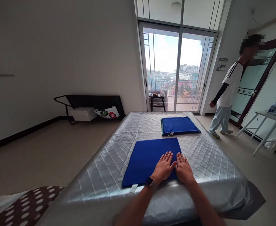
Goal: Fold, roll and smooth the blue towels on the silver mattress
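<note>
Two hands lie flat, side by side: the left hand [163,169] and the right hand [183,169]. Two folded blue cloths are on the one mattress [100,175]: the near cloth [147,160] under the fingers, the far cloth [179,125] well beyond the fingertips. One other person [224,94] stands far off to the right of the fingers. Two water bottles [273,106] stand on one white table [267,116].

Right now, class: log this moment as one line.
left hand: flat on near blue cloth | right hand: flat on cloth edge | second folded cloth: farther up mattress
</note>
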Demonstrator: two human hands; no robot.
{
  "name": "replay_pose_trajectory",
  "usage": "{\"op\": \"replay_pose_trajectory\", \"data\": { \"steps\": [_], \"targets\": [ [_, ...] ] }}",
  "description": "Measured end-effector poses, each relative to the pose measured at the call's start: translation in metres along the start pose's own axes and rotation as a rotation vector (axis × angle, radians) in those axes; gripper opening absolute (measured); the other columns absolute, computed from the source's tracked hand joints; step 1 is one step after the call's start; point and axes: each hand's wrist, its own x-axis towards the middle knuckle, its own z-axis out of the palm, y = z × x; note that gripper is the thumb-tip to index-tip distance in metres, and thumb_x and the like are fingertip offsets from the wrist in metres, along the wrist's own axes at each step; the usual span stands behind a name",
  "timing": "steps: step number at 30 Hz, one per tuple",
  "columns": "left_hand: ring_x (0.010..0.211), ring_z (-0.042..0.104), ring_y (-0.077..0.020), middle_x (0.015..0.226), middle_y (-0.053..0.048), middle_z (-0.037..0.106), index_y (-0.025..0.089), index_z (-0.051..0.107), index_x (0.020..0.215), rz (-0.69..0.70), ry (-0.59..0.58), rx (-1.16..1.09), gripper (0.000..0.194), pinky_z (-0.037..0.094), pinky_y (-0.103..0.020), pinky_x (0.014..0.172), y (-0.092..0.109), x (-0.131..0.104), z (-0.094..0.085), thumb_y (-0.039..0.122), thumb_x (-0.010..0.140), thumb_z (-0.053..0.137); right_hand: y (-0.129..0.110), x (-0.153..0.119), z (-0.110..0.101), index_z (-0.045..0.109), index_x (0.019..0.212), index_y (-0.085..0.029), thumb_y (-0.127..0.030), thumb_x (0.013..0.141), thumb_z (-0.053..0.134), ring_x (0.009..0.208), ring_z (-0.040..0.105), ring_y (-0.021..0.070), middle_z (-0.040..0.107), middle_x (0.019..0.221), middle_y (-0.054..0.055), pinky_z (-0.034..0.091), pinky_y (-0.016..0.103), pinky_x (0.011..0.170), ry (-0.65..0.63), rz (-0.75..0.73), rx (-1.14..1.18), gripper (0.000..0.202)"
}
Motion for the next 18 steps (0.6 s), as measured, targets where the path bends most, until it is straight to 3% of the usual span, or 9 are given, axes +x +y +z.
{"op": "replay_pose_trajectory", "data": {
  "steps": [2,5,13,15,18],
  "targets": [
    [0.150,0.029,-0.0233,0.161,-0.013,0.033,0.011,0.038,0.152,-0.001,-0.017,0.008,0.069,0.028,-0.044,0.123,-0.002,0.001,0.005,0.053,0.103,0.014,0.001,0.001,0.001,0.024,0.158,-0.006,-0.036,0.103,0.025,0.154,0.015,0.0207,0.022,0.164,0.014,0.014,0.039,0.123,0.004,-0.002,0.005,0.062],
    [0.151,0.027,-0.0240,0.161,-0.012,0.032,0.013,0.037,0.153,-0.056,-0.019,0.014,0.071,0.027,-0.045,0.123,-0.026,-0.014,0.008,0.056,0.102,0.015,0.000,0.000,0.001,0.024,0.158,-0.005,-0.039,0.103,0.026,0.154,0.015,0.0211,0.022,0.164,0.014,0.013,0.038,0.124,0.005,0.007,0.021,0.064],
    [0.151,0.027,-0.0284,0.161,-0.017,0.031,0.010,0.032,0.155,-0.408,0.005,0.131,0.073,0.027,-0.051,0.121,-0.141,-0.117,0.016,0.056,0.100,0.019,0.003,0.002,0.007,0.022,0.159,-0.008,-0.042,0.103,0.023,0.154,0.015,0.0213,0.020,0.164,0.012,0.012,0.040,0.124,0.015,0.001,0.043,0.065],
    [0.151,0.027,-0.0273,0.162,-0.017,0.030,0.010,0.031,0.156,-0.437,0.040,0.145,0.073,0.028,-0.049,0.121,-0.154,-0.135,0.021,0.056,0.100,0.019,0.005,0.003,0.009,0.022,0.159,-0.008,-0.043,0.103,0.023,0.154,0.015,0.0214,0.020,0.164,0.012,0.012,0.040,0.124,0.015,0.004,0.039,0.066],
    [0.150,0.029,-0.0273,0.161,-0.016,0.033,0.013,0.031,0.156,-0.419,0.091,0.148,0.074,0.029,-0.048,0.120,-0.158,-0.144,0.027,0.059,0.099,0.021,0.006,0.002,0.010,0.020,0.159,-0.009,-0.045,0.104,0.023,0.154,0.015,0.0211,0.020,0.164,0.012,0.012,0.039,0.124,0.019,0.004,0.023,0.066]
  ]
}}
